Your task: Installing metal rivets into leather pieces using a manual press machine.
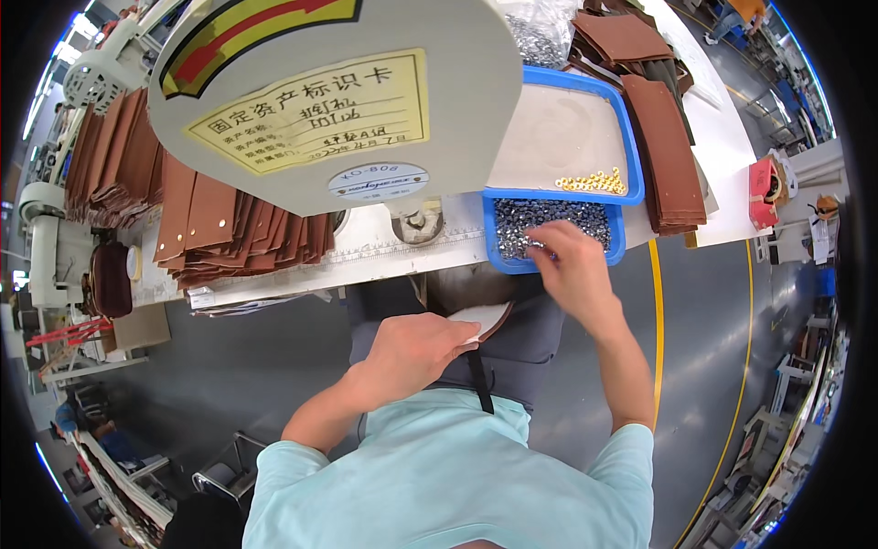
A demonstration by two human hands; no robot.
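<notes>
Over my lap, my left hand [407,357] grips a brown leather piece [487,322] whose pale underside faces up. Its fingers and thumb are closed on the near end. To the right, my right hand [574,265] reaches into a blue tray [618,245] at the table's front edge. That tray holds many small dark and silvery metal fasteners [512,224]. The thumb and forefinger are pinched together at the fasteners; what lies between them is too small to make out.
A large off-white machine head [466,82] with a yellow label blocks the upper middle. Behind the fastener tray sits a second blue tray [631,137] with gold-coloured fasteners [594,183]. Brown leather stacks [233,224] lie left, another stack [668,156] right. A ruler strip [448,245] edges the table.
</notes>
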